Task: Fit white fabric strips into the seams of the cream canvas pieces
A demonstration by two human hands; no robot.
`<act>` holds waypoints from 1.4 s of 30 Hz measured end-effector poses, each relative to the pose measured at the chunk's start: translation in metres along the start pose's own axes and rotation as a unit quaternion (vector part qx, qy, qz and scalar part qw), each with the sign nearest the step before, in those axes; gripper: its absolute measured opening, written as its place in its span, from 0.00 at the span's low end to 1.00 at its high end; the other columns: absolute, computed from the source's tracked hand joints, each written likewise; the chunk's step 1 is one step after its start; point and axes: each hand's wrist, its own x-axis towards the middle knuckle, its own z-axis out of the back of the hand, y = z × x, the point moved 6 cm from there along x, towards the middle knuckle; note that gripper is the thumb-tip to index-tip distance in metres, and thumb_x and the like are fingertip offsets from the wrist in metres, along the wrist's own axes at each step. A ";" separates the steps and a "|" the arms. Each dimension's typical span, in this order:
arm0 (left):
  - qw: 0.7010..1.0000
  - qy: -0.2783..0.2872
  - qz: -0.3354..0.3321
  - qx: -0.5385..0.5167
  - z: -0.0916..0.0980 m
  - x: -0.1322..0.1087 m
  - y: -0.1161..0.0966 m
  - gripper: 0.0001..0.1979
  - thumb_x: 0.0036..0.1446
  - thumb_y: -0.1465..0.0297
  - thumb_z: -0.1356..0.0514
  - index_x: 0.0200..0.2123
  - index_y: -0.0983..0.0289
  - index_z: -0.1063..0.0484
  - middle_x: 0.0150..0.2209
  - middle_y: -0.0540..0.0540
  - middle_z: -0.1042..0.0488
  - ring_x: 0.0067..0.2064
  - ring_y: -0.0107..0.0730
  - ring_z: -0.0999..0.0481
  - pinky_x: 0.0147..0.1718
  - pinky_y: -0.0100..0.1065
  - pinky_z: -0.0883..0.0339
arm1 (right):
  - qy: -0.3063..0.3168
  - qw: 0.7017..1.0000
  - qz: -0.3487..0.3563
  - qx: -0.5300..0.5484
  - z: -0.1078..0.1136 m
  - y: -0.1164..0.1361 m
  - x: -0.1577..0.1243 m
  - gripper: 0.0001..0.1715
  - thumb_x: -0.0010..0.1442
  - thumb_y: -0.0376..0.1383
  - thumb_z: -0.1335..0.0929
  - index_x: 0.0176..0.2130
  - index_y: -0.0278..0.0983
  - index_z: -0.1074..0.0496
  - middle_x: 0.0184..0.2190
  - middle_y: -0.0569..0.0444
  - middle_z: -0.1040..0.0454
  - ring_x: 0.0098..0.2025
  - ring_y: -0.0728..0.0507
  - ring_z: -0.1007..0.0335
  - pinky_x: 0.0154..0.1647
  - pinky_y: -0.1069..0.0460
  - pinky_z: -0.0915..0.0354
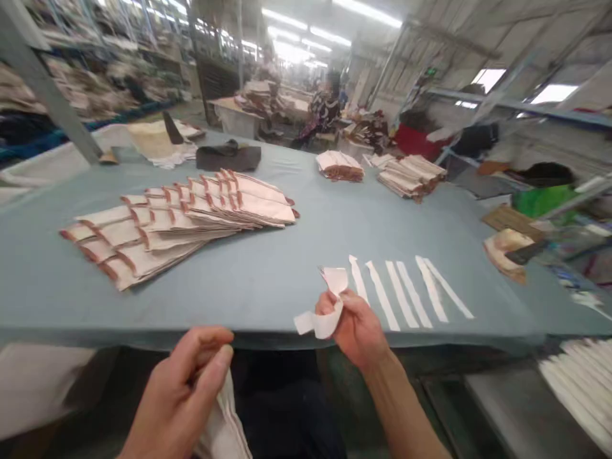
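My right hand (356, 325) is closed on a crumpled white strip (325, 312) just above the near edge of the grey-blue table (268, 280). Right beside it several white strips (411, 290) lie side by side on the table. My left hand (184, 389) is below the table edge, fingers pinched on a bundle of white strips (224, 427) that hangs down from it. A fanned row of beige fabric pieces with reddish-brown trim (176, 220) is spread over the left half of the table.
Two smaller stacks of the same fabric pieces (339, 166) (411, 175) sit at the far right of the table. A dark cloth (229, 156) lies at the back. A person (325, 108) sits at a farther table. White strips (581, 389) are piled at lower right.
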 end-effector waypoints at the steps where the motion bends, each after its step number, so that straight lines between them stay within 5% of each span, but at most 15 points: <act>1: 1.000 0.019 0.000 0.007 -0.001 0.002 -0.002 0.16 0.60 0.53 0.39 0.36 0.60 0.23 0.29 0.49 0.25 0.32 0.35 0.29 0.32 0.31 0.39 | 0.009 1.000 -0.007 0.003 -0.009 -0.007 -0.003 0.18 0.52 0.45 0.22 0.24 0.39 0.29 0.19 0.60 0.35 0.21 0.49 0.44 0.21 0.56 0.40; 7: 0.984 0.167 0.035 -0.046 -0.009 0.013 -0.009 0.22 0.58 0.51 0.38 0.40 0.65 0.23 0.22 0.43 0.45 0.25 0.28 0.44 0.27 0.29 0.49 | 0.042 0.994 -0.103 0.015 -0.052 -0.050 -0.026 0.19 0.54 0.45 0.24 0.25 0.38 0.32 0.18 0.62 0.40 0.21 0.51 0.49 0.22 0.57 0.41; 11: 0.961 0.243 0.050 -0.120 -0.013 0.010 -0.009 0.25 0.55 0.50 0.36 0.44 0.67 0.24 0.23 0.43 0.44 0.26 0.27 0.45 0.26 0.29 0.50 | 0.072 0.982 -0.171 -0.020 -0.069 -0.071 -0.043 0.23 0.56 0.48 0.25 0.23 0.37 0.34 0.17 0.61 0.40 0.19 0.52 0.48 0.19 0.57 0.44; 18: 0.950 0.268 0.062 -0.147 -0.002 -0.005 0.001 0.24 0.57 0.48 0.38 0.38 0.65 0.28 0.25 0.46 0.38 0.26 0.27 0.41 0.26 0.28 0.48 | 0.106 0.968 -0.212 -0.086 -0.082 -0.085 -0.059 0.21 0.57 0.50 0.29 0.27 0.36 0.30 0.17 0.60 0.35 0.16 0.52 0.47 0.16 0.57 0.46; 21: 0.957 0.234 0.065 -0.160 0.006 -0.009 0.006 0.22 0.58 0.49 0.39 0.37 0.63 0.32 0.25 0.44 0.41 0.26 0.27 0.42 0.26 0.28 0.47 | 0.079 0.959 -0.101 -0.254 -0.079 -0.072 -0.059 0.16 0.62 0.46 0.33 0.29 0.38 0.33 0.19 0.59 0.32 0.19 0.50 0.39 0.21 0.55 0.41; 23: 0.962 0.215 0.068 -0.153 0.010 -0.013 0.007 0.20 0.58 0.50 0.39 0.36 0.63 0.33 0.25 0.44 0.42 0.27 0.27 0.43 0.26 0.28 0.47 | 0.064 0.884 0.080 -0.456 -0.083 -0.050 -0.060 0.10 0.64 0.37 0.33 0.30 0.38 0.33 0.21 0.58 0.30 0.22 0.49 0.35 0.25 0.54 0.40; 25: 0.963 0.225 0.072 -0.127 0.009 -0.018 0.005 0.18 0.56 0.53 0.39 0.36 0.63 0.32 0.26 0.45 0.41 0.27 0.26 0.43 0.27 0.28 0.47 | 0.071 0.739 0.268 -0.614 -0.097 -0.034 -0.070 0.08 0.64 0.30 0.34 0.31 0.38 0.31 0.23 0.57 0.27 0.24 0.48 0.32 0.28 0.53 0.40; 27: 0.964 0.236 0.068 -0.105 0.006 -0.022 -0.001 0.16 0.54 0.56 0.38 0.36 0.64 0.31 0.26 0.45 0.39 0.27 0.27 0.42 0.27 0.28 0.46 | 0.090 0.617 0.381 -0.683 -0.109 -0.030 -0.079 0.10 0.64 0.26 0.35 0.33 0.38 0.30 0.23 0.57 0.26 0.24 0.48 0.31 0.28 0.52 0.41; 29: 0.966 0.230 0.057 -0.103 0.004 -0.023 -0.007 0.16 0.52 0.57 0.38 0.34 0.64 0.31 0.26 0.46 0.38 0.27 0.27 0.41 0.27 0.28 0.46 | 0.103 0.556 0.422 -0.708 -0.115 -0.030 -0.083 0.11 0.65 0.25 0.35 0.33 0.38 0.31 0.22 0.57 0.27 0.23 0.47 0.32 0.28 0.51 0.42; 31: 0.971 0.209 0.052 -0.107 0.002 -0.023 -0.011 0.16 0.53 0.56 0.38 0.32 0.64 0.31 0.26 0.46 0.38 0.27 0.27 0.41 0.26 0.28 0.46 | 0.109 0.533 0.432 -0.719 -0.117 -0.032 -0.084 0.12 0.65 0.24 0.34 0.33 0.39 0.32 0.22 0.58 0.28 0.23 0.46 0.33 0.27 0.50 0.42; 38: 0.974 0.187 0.063 -0.109 -0.003 -0.024 -0.006 0.18 0.58 0.55 0.41 0.28 0.64 0.33 0.22 0.44 0.44 0.24 0.25 0.45 0.23 0.28 0.50 | 0.091 0.552 0.428 -0.710 -0.106 -0.035 -0.086 0.11 0.65 0.24 0.34 0.35 0.39 0.33 0.23 0.58 0.27 0.24 0.47 0.31 0.29 0.51 0.40; 40: 0.976 0.182 0.057 -0.107 -0.002 -0.026 -0.005 0.18 0.59 0.55 0.41 0.27 0.64 0.32 0.22 0.45 0.43 0.24 0.25 0.45 0.23 0.28 0.50 | 0.082 0.588 0.415 -0.690 -0.097 -0.037 -0.088 0.10 0.64 0.25 0.33 0.36 0.40 0.33 0.24 0.59 0.26 0.25 0.48 0.31 0.30 0.52 0.39; 42: 0.977 0.187 0.046 -0.094 -0.002 -0.027 -0.005 0.18 0.60 0.56 0.41 0.27 0.64 0.31 0.22 0.45 0.41 0.24 0.25 0.44 0.23 0.28 0.49 | 0.059 0.676 0.362 -0.639 -0.084 -0.039 -0.085 0.08 0.63 0.28 0.32 0.41 0.40 0.32 0.27 0.59 0.26 0.28 0.48 0.30 0.32 0.53 0.36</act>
